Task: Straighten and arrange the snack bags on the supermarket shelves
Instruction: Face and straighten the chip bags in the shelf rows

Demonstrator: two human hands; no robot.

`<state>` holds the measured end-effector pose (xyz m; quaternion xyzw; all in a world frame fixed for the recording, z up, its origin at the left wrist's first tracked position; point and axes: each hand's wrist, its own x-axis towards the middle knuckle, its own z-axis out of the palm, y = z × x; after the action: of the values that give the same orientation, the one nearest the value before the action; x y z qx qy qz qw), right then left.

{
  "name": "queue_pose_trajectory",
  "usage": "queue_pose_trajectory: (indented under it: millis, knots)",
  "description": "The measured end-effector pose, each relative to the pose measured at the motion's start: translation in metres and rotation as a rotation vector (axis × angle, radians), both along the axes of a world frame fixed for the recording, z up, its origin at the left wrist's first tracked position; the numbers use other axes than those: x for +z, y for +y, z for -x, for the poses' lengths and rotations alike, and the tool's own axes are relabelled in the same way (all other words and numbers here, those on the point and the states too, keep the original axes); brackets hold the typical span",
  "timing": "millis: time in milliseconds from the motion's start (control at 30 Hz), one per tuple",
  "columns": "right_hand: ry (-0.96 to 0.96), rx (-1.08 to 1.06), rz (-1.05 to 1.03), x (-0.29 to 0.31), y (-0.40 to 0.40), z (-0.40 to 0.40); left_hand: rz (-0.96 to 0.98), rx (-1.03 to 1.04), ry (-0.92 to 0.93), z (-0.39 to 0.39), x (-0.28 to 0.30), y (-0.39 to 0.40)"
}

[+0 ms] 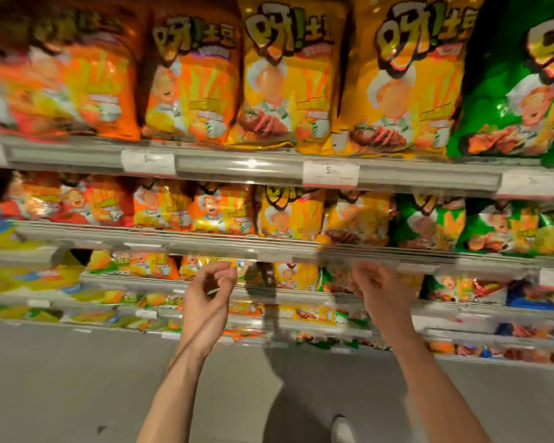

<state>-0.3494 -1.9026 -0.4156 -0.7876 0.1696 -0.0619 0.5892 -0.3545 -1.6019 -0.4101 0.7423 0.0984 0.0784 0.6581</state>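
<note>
Snack bags fill several shelves. On the top shelf stand large orange bags [192, 81], yellow bags [288, 81] and a green bag [518, 84]. The second shelf [173, 236] carries smaller orange, yellow [290, 212] and green bags [429, 219]. My left hand [208, 292] hangs in front of the third shelf, fingers loosely curled, with nothing in it. My right hand [384, 289] is raised just under the second shelf's edge, blurred, fingers bent and apart, below a yellow bag [355, 219]; no bag is in its grasp.
Price tags [330, 173] sit on the shelf rails. Lower shelves [269, 318] carry more small bags down to the grey floor [77, 378]. A white shoe [343, 428] shows at the bottom.
</note>
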Motion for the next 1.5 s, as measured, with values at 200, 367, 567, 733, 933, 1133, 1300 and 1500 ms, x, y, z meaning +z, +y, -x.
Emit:
queue_pose_trajectory:
  millis: [200,367,567,733,933,1133,1300,1500]
  knots:
    - [0.058,0.054,-0.044,-0.016,0.116,0.034,0.110,0.086,0.047,0.044,-0.002,0.105]
    - [0.087,0.116,-0.048,-0.015,0.179,0.032,0.103,0.142,0.053,0.054,0.000,0.165]
    - [0.054,0.188,-0.075,-0.014,0.243,0.002,0.086,0.185,0.103,0.035,0.000,0.216]
    - [0.086,0.192,-0.174,-0.020,0.277,-0.029,0.036,0.197,0.128,0.006,0.001,0.247]
    - [0.106,0.169,-0.206,-0.041,0.305,-0.064,-0.006,0.193,0.149,-0.030,-0.010,0.271]
    - [0.099,0.079,-0.196,-0.060,0.324,-0.060,-0.093,0.098,0.206,-0.050,-0.033,0.281]
    - [0.046,-0.047,-0.208,-0.088,0.332,-0.051,-0.148,-0.013,0.197,-0.071,-0.072,0.296]
    - [-0.029,-0.107,-0.080,-0.148,0.334,-0.074,-0.174,-0.060,0.079,-0.110,-0.146,0.311]
